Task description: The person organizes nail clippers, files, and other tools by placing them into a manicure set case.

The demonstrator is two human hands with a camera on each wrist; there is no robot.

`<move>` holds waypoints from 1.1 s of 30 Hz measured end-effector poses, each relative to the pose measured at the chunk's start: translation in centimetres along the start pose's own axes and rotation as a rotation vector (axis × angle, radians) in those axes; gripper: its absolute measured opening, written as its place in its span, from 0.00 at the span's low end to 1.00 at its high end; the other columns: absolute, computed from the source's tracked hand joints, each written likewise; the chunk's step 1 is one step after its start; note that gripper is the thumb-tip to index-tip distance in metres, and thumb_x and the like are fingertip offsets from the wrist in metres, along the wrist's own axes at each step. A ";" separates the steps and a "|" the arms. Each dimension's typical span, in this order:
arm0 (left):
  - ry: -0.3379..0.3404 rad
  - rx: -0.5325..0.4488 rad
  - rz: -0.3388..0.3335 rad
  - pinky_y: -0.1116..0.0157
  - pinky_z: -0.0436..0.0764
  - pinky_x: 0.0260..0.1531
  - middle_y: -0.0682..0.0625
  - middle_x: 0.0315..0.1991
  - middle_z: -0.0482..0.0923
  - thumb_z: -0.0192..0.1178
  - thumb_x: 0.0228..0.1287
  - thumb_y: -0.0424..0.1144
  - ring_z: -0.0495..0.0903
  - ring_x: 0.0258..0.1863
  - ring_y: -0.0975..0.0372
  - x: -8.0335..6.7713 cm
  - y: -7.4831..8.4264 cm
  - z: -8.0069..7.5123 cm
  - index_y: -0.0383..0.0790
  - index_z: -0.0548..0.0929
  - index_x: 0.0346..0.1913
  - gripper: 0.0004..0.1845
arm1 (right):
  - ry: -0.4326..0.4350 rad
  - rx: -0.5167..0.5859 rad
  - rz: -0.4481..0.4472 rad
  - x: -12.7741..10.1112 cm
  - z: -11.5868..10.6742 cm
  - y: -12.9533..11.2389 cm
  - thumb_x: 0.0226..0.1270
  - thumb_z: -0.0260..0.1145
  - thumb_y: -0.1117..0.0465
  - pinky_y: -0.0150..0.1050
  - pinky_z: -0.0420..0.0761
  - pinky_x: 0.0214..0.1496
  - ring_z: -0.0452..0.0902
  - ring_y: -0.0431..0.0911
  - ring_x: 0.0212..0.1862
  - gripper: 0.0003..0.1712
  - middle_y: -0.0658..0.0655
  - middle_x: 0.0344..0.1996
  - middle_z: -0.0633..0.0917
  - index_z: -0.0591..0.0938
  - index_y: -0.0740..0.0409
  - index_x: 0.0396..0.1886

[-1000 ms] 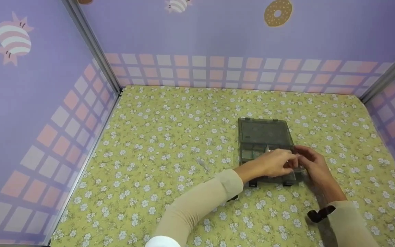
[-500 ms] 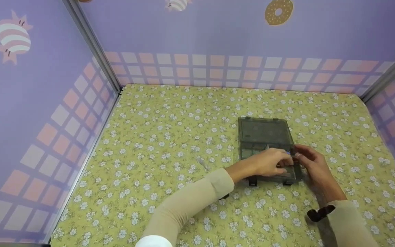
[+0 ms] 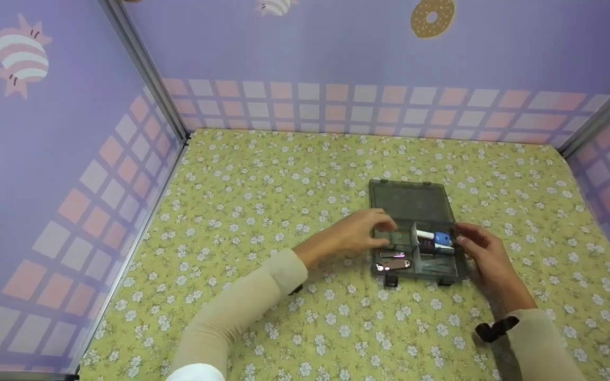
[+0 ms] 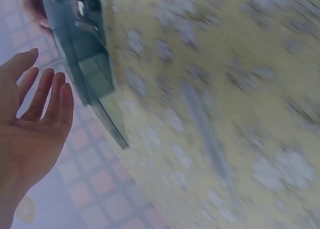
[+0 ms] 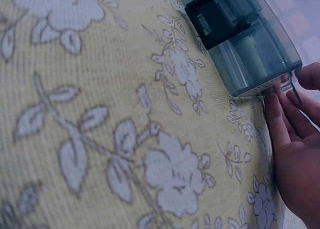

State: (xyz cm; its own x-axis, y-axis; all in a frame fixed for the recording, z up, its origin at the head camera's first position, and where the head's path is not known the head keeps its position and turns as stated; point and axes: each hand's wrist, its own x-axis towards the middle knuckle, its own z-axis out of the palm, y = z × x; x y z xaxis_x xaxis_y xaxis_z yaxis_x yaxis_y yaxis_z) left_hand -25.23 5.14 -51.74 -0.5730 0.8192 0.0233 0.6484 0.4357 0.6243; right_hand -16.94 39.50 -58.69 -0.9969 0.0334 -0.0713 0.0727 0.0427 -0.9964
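Observation:
A smoky clear compartment box (image 3: 461,272) lies with its lid (image 3: 408,201) folded back on the flowered cloth. My left hand (image 3: 363,230) hovers at its left side, fingertips over the back-left compartment. The left wrist view shows that hand (image 4: 37,114) empty, fingers apart. With thumb and fingers my right hand (image 3: 482,256) grips the box's right end, also seen by the right hand (image 5: 300,134) in its wrist view. Inside lie a blue-and-white item (image 3: 441,238) at the back right and two small shiny metal tools, one pinkish (image 3: 393,264), at the front left.
Flowered yellow cloth (image 3: 262,211) covers the table, with patterned purple walls (image 3: 337,53) behind and at both sides. A thin clear strip (image 4: 205,129) lies on the cloth in the left wrist view; my left forearm hides its spot in the head view.
My left hand has moved left from the box's right compartments to its left side, uncovering the blue-and-white item and the metal tools. The right hand stays at the right end.

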 end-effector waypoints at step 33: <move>-0.125 0.106 -0.264 0.59 0.82 0.56 0.50 0.55 0.77 0.70 0.72 0.42 0.79 0.56 0.57 -11.6 -8.1 -4.1 0.44 0.86 0.58 0.16 | -0.024 -0.082 -0.002 0.1 -0.3 0.1 0.83 0.64 0.54 0.29 0.82 0.56 0.78 0.43 0.62 0.33 0.66 0.69 0.74 0.69 0.67 0.78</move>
State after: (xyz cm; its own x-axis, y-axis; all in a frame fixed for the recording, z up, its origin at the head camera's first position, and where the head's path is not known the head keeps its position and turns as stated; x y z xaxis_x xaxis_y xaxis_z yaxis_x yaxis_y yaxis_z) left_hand -25.90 -9.46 -53.90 -0.6665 0.7093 -0.2293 0.5380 0.6706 0.5107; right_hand -16.99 39.81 -58.78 -0.9974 0.0096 -0.0717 0.0724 0.1241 -0.9896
